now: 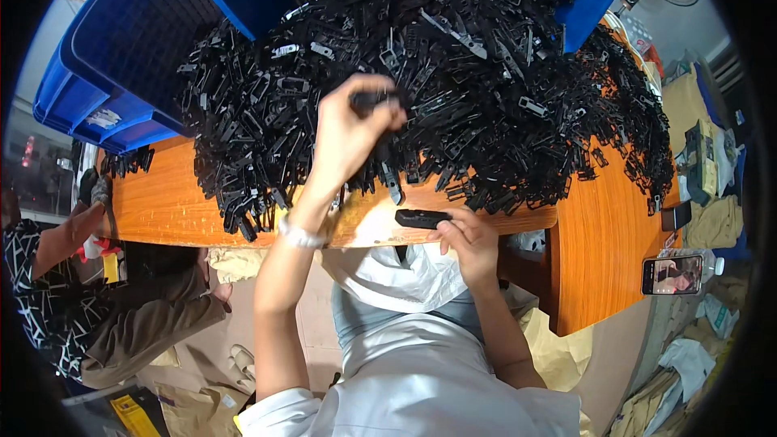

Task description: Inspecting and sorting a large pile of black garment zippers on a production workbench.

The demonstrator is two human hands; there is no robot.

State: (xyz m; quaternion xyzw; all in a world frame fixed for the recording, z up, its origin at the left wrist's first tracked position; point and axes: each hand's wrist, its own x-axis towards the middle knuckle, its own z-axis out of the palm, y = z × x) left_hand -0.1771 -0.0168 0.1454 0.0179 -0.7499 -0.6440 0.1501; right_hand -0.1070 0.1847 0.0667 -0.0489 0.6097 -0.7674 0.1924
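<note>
My right hand [469, 244] pinches one end of a long black plastic part [421, 218] at the front edge of the wooden table [154, 202]. This part has a hollow along its upper side. Over the heap of small black plastic parts [267, 113], my left hand [350, 131] is raised with thumb and fingers curled together. Something dark shows between those fingers, blurred against the black heap, and its kind is not clear. A pale band [301, 235] circles my left wrist.
A blue crate [121, 57] lies tipped at the left, and blue panels [595, 0] flank the heap. A white bag [396, 279] hangs below the table edge at my lap. A lit phone [673, 275] stands at the right. Another person [48, 299] sits at the left.
</note>
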